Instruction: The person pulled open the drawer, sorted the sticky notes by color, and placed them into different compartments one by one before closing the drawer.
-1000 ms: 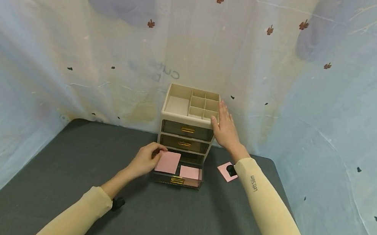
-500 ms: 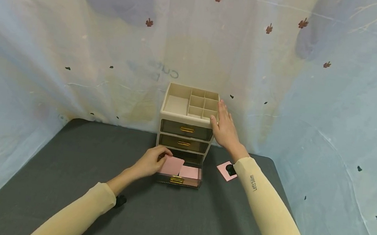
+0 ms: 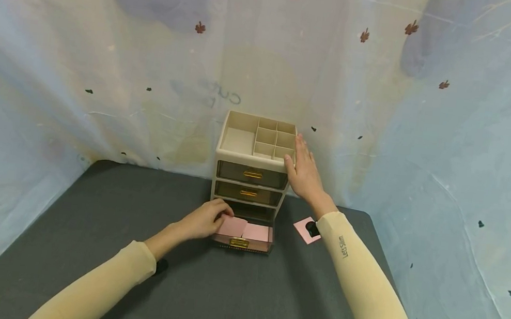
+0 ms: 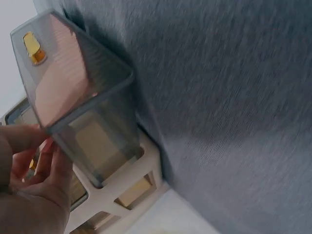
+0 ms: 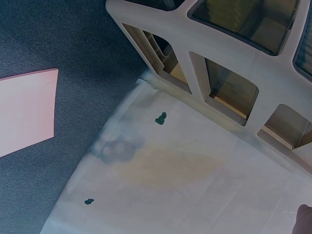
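A beige desktop drawer unit point(image 3: 253, 158) stands at the back of the table, its lowest smoky see-through drawer point(image 3: 257, 245) pulled out. My left hand point(image 3: 202, 220) pinches a pink note pad point(image 3: 232, 225) by its left edge, low inside that drawer's left half. The left wrist view shows thumb and fingers at the drawer's rim point(image 4: 92, 108), with pink paper point(image 4: 61, 95) behind the clear wall. Another pink pad point(image 3: 256, 232) lies in the drawer's right half. My right hand point(image 3: 305, 175) rests with straight fingers along the unit's right side, thumb on its top edge.
A further pink pad point(image 3: 302, 229) lies on the dark tabletop point(image 3: 241, 298) right of the unit, partly covered by the black wrist camera point(image 3: 311, 229). Two upper drawers are closed. A patterned curtain point(image 3: 178, 94) hangs close behind and at both sides.
My left hand has moved right and slightly down, lowering the pink pad from above the drawer's rim into its left half. The right hand has stayed on the unit.
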`<state>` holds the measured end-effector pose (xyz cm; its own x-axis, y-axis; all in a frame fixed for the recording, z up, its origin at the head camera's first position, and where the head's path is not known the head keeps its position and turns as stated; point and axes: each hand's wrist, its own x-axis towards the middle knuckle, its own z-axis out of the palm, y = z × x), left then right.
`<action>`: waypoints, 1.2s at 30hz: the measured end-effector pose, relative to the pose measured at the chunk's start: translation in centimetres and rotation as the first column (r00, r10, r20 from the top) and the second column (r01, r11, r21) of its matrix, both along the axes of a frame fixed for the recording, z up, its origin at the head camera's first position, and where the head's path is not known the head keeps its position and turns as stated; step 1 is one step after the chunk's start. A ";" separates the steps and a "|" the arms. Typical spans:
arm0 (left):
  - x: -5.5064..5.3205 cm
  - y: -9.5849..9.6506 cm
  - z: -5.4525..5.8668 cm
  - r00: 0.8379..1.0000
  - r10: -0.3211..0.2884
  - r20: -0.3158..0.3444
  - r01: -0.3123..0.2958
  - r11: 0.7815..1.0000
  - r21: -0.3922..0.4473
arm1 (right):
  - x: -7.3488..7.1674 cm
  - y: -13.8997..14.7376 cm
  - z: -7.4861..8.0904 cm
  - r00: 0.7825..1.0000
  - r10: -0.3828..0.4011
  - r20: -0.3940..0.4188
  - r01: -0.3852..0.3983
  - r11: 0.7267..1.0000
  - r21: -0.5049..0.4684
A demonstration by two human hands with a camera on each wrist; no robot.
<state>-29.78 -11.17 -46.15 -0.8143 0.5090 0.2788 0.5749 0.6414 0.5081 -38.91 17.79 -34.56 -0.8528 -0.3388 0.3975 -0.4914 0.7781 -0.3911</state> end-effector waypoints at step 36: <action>-3.6 0.5 -0.4 0.993 -0.111 -0.036 0.083 0.887 -0.454 | 0.0 -0.1 0.0 1.000 -0.007 -0.008 0.007 1.000 0.015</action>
